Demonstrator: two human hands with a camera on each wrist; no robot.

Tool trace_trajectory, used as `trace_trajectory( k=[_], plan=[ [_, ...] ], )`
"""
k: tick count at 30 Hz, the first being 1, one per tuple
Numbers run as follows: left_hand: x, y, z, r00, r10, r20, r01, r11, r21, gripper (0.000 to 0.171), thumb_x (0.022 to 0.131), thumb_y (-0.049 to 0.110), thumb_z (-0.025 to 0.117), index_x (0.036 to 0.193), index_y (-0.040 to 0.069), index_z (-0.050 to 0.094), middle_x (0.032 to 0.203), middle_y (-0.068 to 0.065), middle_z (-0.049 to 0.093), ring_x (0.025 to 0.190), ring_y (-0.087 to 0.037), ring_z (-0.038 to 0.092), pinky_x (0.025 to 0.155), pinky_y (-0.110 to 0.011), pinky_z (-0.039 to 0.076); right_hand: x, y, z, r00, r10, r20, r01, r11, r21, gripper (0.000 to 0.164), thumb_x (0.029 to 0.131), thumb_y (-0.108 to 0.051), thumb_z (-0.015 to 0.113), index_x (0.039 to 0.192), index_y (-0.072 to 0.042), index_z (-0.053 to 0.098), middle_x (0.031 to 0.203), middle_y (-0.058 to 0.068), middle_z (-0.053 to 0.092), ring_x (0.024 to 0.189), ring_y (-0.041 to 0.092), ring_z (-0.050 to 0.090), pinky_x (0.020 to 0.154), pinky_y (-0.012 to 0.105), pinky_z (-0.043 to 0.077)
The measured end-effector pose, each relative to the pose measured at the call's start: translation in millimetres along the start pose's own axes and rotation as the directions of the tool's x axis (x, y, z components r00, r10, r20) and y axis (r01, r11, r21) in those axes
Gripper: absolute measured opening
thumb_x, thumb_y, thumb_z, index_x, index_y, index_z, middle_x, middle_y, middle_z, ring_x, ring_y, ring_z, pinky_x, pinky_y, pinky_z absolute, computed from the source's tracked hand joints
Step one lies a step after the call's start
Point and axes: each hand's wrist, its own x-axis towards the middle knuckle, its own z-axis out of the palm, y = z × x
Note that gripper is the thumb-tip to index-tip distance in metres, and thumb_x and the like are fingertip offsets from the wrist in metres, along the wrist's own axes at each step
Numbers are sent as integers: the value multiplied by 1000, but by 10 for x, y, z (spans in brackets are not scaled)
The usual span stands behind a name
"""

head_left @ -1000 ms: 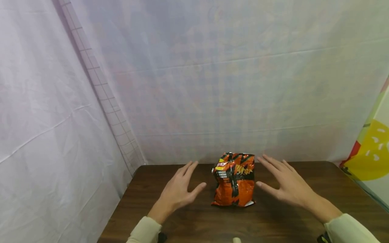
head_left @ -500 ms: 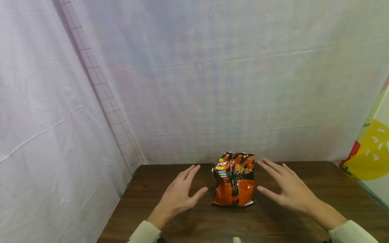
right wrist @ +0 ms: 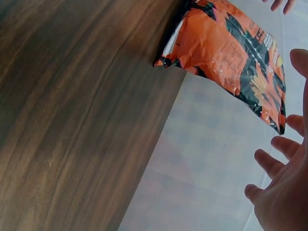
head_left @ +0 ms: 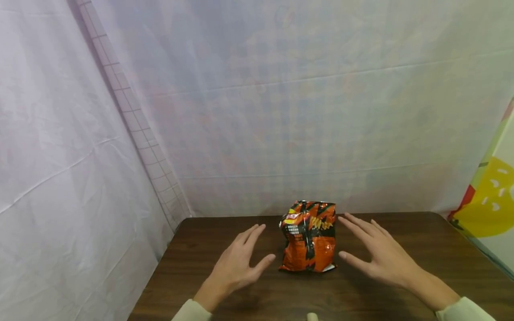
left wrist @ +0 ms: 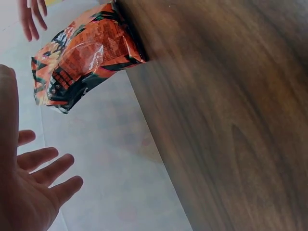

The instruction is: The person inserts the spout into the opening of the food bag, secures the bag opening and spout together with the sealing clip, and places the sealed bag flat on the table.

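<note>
An orange and black snack bag [head_left: 309, 238] stands upright on the dark wooden table, its shiny front facing the camera. To its left my left hand [head_left: 238, 263] is held in the air, fingers spread and thumb toward the bag. My right hand [head_left: 381, 256] mirrors it on the other side, fingertips near the bag's right edge. Neither hand holds anything. In the left wrist view the bag [left wrist: 89, 57] is beyond the spread fingers, with a gap between. The right wrist view has the bag [right wrist: 231, 57] close to my fingertips.
The wooden table [head_left: 192, 276] ends at a pale patterned cloth [head_left: 281, 133] hanging behind it. A white curtain [head_left: 72, 178] hangs at the left. At the right edge is a yellow printed sheet [head_left: 491, 200]. A small pale rounded object [head_left: 312, 317] pokes in at the bottom.
Both hands have drawn slightly down toward the near side of the table, still spread on either side of the bag. The bag has stayed in place.
</note>
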Motion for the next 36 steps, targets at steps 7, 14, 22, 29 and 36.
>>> trace_trajectory(
  k=[7, 14, 22, 29, 36],
  plan=[
    [-37, 13, 4, 1000, 8, -22, -8, 1000, -3, 79, 105, 73, 49, 170, 32, 32, 170, -3, 47, 150, -28, 54, 113, -51, 57, -29, -61, -8, 1000, -10, -13, 10, 1000, 24, 92, 92, -46, 85, 169, -33, 36, 173, 4, 43, 149, 42, 51, 140, 39, 7],
    [-69, 59, 5, 1000, 11, -8, -11, 1000, -23, 78, 105, 74, 48, 170, 35, 31, 170, -3, 47, 149, -28, 54, 110, -51, 58, -78, -66, -4, 1000, 14, 0, -14, 999, 35, 93, 93, -46, 84, 170, -34, 34, 174, 4, 41, 150, 43, 50, 139, 34, 3],
    [-105, 88, 33, 1000, 17, -13, -18, 999, -40, 77, 105, 70, 54, 170, 35, 31, 170, -2, 47, 148, -27, 56, 109, -52, 59, -128, -109, 32, 1000, 29, 11, -30, 999, 45, 93, 93, -48, 85, 170, -36, 33, 174, 2, 41, 151, 37, 51, 138, 30, 3],
    [-147, 103, 49, 999, 29, -33, -30, 999, -25, 76, 105, 67, 56, 169, 33, 33, 168, -2, 49, 146, -26, 57, 108, -50, 59, -166, -128, 95, 1000, 15, 4, -15, 999, 47, 96, 90, -47, 87, 169, -36, 35, 173, 1, 42, 150, 37, 51, 134, 20, 0],
    [-181, 133, 54, 999, 36, -18, -36, 999, -39, 75, 106, 69, 52, 169, 33, 33, 168, -3, 49, 146, -27, 57, 108, -50, 59, -192, -155, 115, 1000, -4, -1, 4, 998, 56, 96, 88, -46, 89, 168, -35, 37, 172, -1, 43, 150, 37, 51, 131, 17, 1]
  ],
)
